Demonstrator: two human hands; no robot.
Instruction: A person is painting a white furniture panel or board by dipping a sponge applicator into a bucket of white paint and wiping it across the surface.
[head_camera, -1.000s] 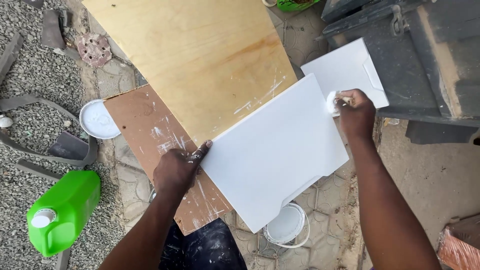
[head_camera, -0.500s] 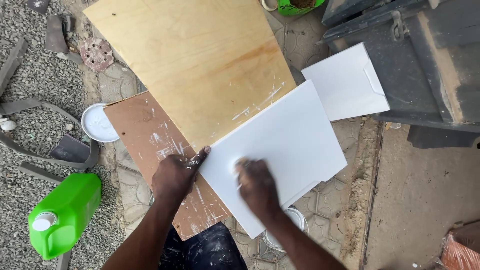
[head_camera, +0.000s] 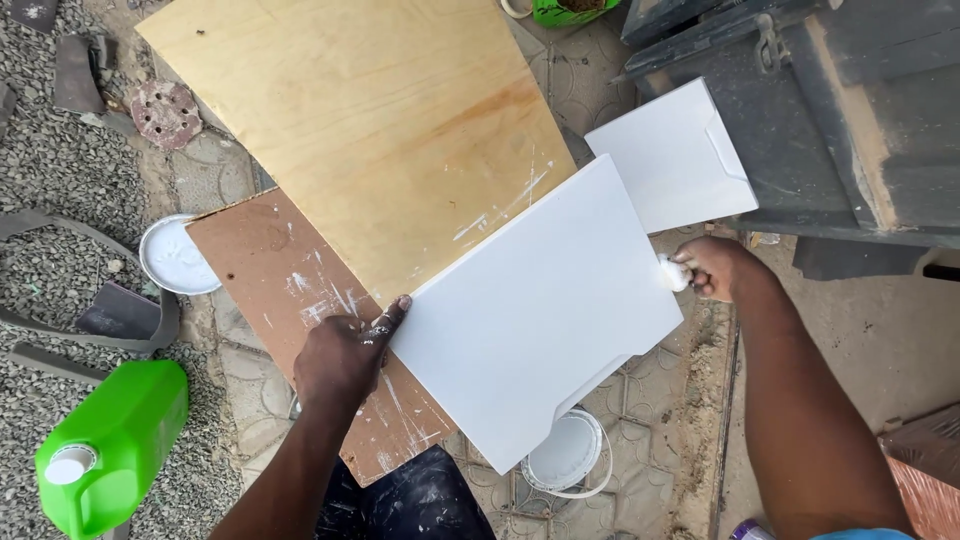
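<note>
Here, a white panel (head_camera: 540, 320) lies tilted across the lower edge of a pale plywood sheet (head_camera: 370, 130) and a brown board (head_camera: 300, 300), its lower corner overhanging a white bucket (head_camera: 565, 455) on the paved ground. The left hand (head_camera: 345, 355) rests on the brown board with its fingers spread against the panel's left edge, pinning it rather than gripping it. The right hand (head_camera: 715, 268) is closed around a small white pad (head_camera: 670, 272), which touches the panel's right edge near its upper corner. Just above that hand lies a second, smaller white panel (head_camera: 675, 160), partly against a dark metal box (head_camera: 830, 110). To the left, a white lid (head_camera: 175, 255) sits beside the brown board, with a green jug (head_camera: 115, 445) lower down on the gravel and a round sanding disc (head_camera: 165, 112) farther up.
</note>
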